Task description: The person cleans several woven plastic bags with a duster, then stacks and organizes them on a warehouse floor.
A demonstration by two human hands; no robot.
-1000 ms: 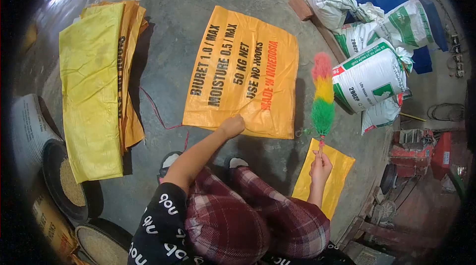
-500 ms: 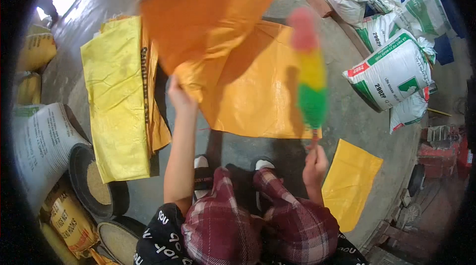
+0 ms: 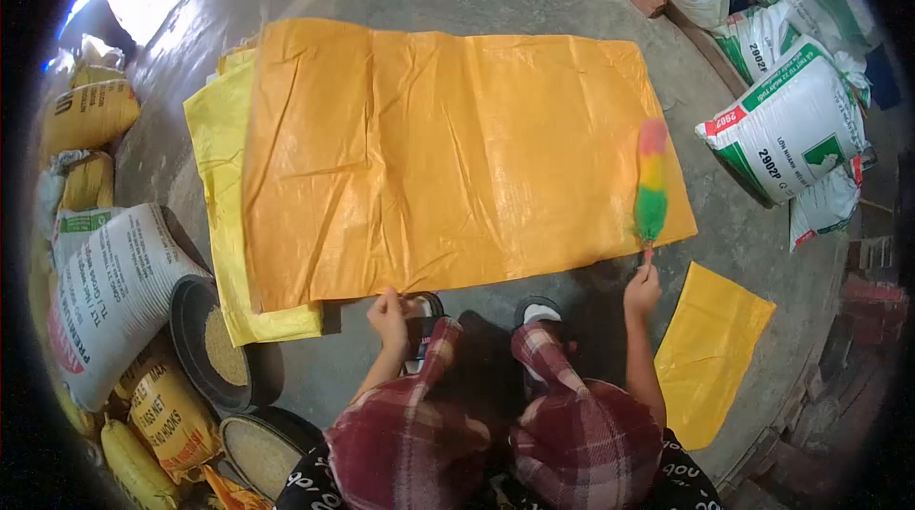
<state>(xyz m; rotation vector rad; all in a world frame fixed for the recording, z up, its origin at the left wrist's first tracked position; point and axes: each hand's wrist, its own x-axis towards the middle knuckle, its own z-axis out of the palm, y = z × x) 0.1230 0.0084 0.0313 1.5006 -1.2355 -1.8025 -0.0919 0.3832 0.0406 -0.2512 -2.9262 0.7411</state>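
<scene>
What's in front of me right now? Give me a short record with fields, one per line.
left hand: at the near edge of the orange sheet; grip unclear
right hand: holds the duster by its handle
duster: pink, yellow and green, over the sheet's right end
orange sheet: spread out, creased, left end over a yellow sheet
right of the feet: small yellow piece on the floor
lower left: two dark tubs with grain
far right: white-and-green sacks

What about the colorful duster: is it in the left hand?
No, the right hand holds the duster, and the left hand is at the orange sack.
</scene>
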